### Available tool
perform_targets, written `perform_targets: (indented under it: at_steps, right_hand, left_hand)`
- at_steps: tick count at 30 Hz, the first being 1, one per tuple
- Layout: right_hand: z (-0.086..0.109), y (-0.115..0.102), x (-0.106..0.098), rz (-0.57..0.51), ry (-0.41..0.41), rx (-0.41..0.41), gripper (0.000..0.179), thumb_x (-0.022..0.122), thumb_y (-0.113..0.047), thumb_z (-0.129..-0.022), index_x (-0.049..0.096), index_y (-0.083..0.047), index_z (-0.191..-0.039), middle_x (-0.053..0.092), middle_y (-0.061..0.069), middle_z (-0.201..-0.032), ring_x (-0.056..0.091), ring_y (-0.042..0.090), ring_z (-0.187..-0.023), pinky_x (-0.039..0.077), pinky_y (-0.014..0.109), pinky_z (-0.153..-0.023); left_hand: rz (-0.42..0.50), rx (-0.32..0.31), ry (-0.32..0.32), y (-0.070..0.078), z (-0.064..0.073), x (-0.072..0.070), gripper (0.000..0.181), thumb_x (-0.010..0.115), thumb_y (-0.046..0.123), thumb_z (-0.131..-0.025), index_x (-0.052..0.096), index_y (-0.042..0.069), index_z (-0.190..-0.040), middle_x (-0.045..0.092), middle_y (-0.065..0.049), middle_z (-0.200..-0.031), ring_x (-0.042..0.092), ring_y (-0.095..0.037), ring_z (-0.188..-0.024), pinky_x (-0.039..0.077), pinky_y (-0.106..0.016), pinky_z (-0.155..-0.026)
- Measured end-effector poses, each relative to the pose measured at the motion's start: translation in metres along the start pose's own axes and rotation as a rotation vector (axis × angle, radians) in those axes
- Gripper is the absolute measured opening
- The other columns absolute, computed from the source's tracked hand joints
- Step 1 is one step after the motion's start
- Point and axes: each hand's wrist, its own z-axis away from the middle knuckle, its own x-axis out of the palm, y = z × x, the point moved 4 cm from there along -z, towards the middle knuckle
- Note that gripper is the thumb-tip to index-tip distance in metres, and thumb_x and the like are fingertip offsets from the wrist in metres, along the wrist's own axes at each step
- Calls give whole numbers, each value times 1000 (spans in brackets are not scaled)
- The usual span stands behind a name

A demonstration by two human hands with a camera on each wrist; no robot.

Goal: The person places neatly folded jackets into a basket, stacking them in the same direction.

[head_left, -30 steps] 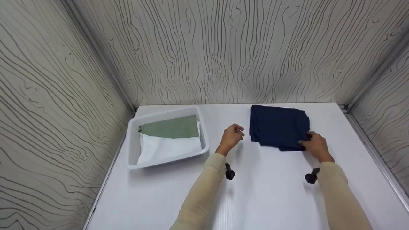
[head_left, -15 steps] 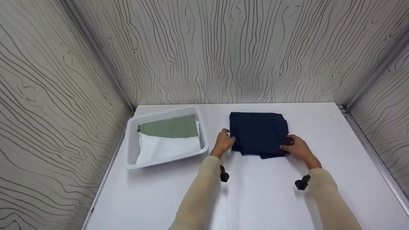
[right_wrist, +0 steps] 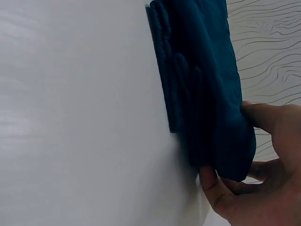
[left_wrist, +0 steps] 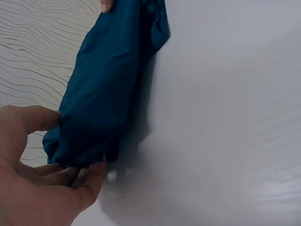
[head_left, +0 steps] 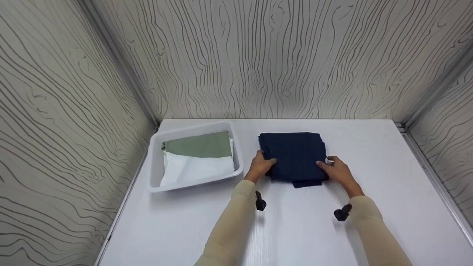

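Note:
A folded dark navy cloth (head_left: 295, 155), looking teal in the wrist views, lies near the middle of the white table, with a loose layer poking out at its front edge. My left hand (head_left: 259, 165) grips its left side, thumb on top and fingers under the edge; the left wrist view shows this hand (left_wrist: 51, 169) around the cloth's end (left_wrist: 101, 94). On the other side my right hand (head_left: 338, 171) pinches the right edge. Seen from the right wrist, the hand (right_wrist: 268, 165) has its thumb on the upper face and its fingers beneath the stacked folds (right_wrist: 211, 94).
To the left stands a white plastic basket (head_left: 196, 183) holding a folded green cloth (head_left: 199, 145) and a white cloth (head_left: 197, 168). Wood-grain patterned walls (head_left: 258, 59) enclose the white table (head_left: 295, 229) at the back and both sides.
The navy cloth has slid left and slightly toward me with my right hand. My left hand, apart from it a second ago, now grips its left side. The basket stays put.

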Motion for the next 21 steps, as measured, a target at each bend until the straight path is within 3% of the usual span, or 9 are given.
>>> perform_targets:
  at_steps: [6, 13, 21]
  right_hand:
    - [2, -9, 6, 23, -12, 65, 91, 52, -54, -107, 31, 21, -154, 40, 46, -154, 46, 56, -142, 42, 61, -118]
    - [3, -16, 13, 37, -2, 95, 90, 57, -41, -106, 24, 27, -153, 34, 51, -154, 38, 61, -146, 38, 64, -121]
    - [3, -16, 22, -150, -12, 155, 87, 59, -37, -104, 24, 27, -151, 36, 47, -155, 40, 58, -146, 36, 62, -123]
  left_hand:
    - [30, -55, -26, -9, 1, 2, 87, 72, 30, -99, 27, -3, -166, 38, -24, -169, 38, -36, -158, 35, -44, -128]
    - [163, -81, -22, -15, 4, 0, 82, 76, 22, -90, 39, -11, -155, 51, -27, -158, 51, -37, -148, 42, -45, -123]
    - [273, -98, -90, -19, 9, -1, 85, 76, 28, -92, 38, -13, -156, 52, -27, -156, 56, -36, -143, 48, -44, -118]
